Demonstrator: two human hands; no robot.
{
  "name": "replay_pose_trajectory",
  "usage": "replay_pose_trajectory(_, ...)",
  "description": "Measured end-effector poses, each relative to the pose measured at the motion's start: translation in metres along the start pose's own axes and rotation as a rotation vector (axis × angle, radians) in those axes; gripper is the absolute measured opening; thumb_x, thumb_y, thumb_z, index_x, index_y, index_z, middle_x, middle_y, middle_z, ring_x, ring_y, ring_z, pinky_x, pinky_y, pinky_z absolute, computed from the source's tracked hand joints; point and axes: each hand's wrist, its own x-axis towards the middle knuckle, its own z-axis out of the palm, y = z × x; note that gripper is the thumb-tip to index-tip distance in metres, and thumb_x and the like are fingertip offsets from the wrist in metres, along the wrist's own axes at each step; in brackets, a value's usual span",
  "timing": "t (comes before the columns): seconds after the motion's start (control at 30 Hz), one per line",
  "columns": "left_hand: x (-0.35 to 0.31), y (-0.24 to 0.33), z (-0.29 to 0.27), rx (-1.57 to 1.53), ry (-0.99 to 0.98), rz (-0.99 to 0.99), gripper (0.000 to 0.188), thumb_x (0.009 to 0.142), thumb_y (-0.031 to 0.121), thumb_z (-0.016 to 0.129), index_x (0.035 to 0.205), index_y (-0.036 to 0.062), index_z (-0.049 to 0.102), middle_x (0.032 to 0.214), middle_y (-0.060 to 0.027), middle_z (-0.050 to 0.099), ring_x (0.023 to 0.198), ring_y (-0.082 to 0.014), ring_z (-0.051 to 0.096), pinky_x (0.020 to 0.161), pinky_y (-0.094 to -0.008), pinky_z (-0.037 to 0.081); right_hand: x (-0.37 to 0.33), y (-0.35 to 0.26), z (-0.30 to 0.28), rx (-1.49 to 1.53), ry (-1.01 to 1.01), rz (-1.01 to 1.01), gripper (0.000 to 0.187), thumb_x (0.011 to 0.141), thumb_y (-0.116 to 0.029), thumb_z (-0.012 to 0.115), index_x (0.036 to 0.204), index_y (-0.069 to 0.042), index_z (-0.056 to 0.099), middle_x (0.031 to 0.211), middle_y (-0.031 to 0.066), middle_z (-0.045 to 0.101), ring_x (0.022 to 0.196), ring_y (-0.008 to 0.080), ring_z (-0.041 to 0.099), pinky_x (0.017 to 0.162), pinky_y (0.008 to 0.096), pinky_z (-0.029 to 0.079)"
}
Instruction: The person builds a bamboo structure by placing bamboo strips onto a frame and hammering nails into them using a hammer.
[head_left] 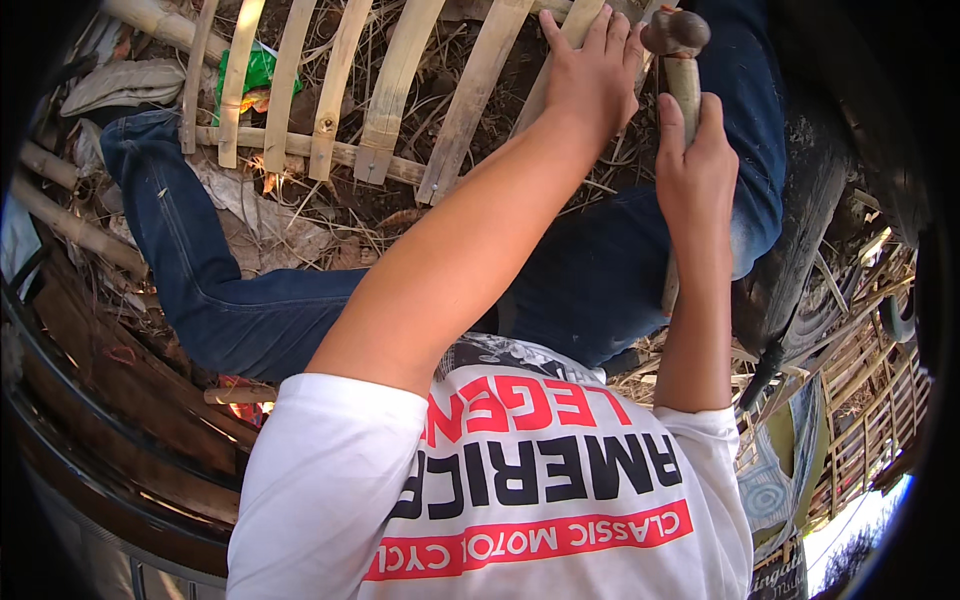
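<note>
My right hand (pixel 697 165) is closed around the wooden handle of a hammer (pixel 683 88), thumb lying along it. The rounded, rusty brown hammer head stands up above my fist, and the handle's lower end shows beside my forearm. My left hand (pixel 592 80) lies over a bamboo slat (pixel 535 98) at the top, thumb and fingers stretched apart and touching it. To its left runs a row of split bamboo slats (pixel 398 85), several with nail heads near their lower ends. They lie across a bamboo crosspiece (pixel 340 152). Part of the slat under my left hand is hidden.
My legs in blue jeans (pixel 270 305) spread around the slats. Dry straw and a green wrapper (pixel 258 75) lie beneath. A dark log (pixel 795 220) is at the right, with a bamboo lattice (pixel 870 430) beyond. Bamboo poles (pixel 80 225) and dark planks (pixel 110 350) fill the left.
</note>
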Motion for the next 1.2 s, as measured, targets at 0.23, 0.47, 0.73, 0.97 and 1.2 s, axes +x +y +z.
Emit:
replay_pose_trajectory(0.23,-0.001,0.002,0.0,-0.042,0.005,-0.004,0.069,0.086,0.041,0.058,0.147,0.0156,0.036,0.149,-0.0043,0.038,0.141,-0.0196,0.029,0.105,-0.0754,0.019,-0.002,-0.013,-0.009,0.065,0.045,0.055,0.027,0.096,-0.027,0.056,0.096,0.0,0.051,0.074,0.0276,0.061,0.074,0.0477,0.06,0.061,0.047,0.047)
replay_pose_trajectory(0.47,-0.001,0.0,-0.003,0.008,-0.013,0.005,0.072,0.086,0.039,0.059,0.149,0.0176,0.033,0.147,-0.0031,0.04,0.141,-0.0187,0.03,0.105,-0.0744,0.02,0.004,-0.013,-0.029,0.077,0.02,0.054,0.027,0.099,-0.026,0.054,0.096,0.001,0.052,0.068,0.0204,0.058,0.061,0.0384,0.057,0.059,0.0434,0.045)
replay_pose_trajectory(0.73,-0.002,-0.009,-0.016,-0.052,-0.024,0.09,0.079,0.085,0.041,0.061,0.15,0.0108,0.028,0.148,-0.0069,0.041,0.141,-0.0217,0.031,0.103,-0.0724,0.025,-0.013,0.0,-0.02,0.12,-0.052,0.238,0.029,0.098,-0.028,0.055,0.097,0.001,0.053,0.073,0.0249,0.061,0.075,0.0451,0.061,0.063,0.0457,0.045)
replay_pose_trajectory(0.97,-0.001,-0.011,-0.016,-0.074,-0.032,0.096,0.082,0.084,0.043,0.063,0.151,0.0119,0.027,0.15,-0.0067,0.038,0.142,-0.0209,0.028,0.104,-0.0723,0.023,-0.009,0.022,-0.012,0.233,0.015,0.282,0.03,0.097,-0.029,0.056,0.098,0.001,0.055,0.067,0.0179,0.059,0.06,0.0317,0.06,0.059,0.039,0.045)
replay_pose_trajectory(1.2,0.0,-0.022,-0.031,-0.358,-0.007,0.142,0.087,0.085,0.04,0.065,0.15,0.0033,0.021,0.153,-0.0143,0.03,0.144,-0.0306,0.023,0.109,-0.0682,0.016,0.03,0.03,0.018,0.783,0.005,0.419,0.022,0.079,-0.009,0.065,0.093,0.004,0.053,0.066,0.0089,0.057,0.049,0.0151,0.056,0.049,0.0319,0.047)
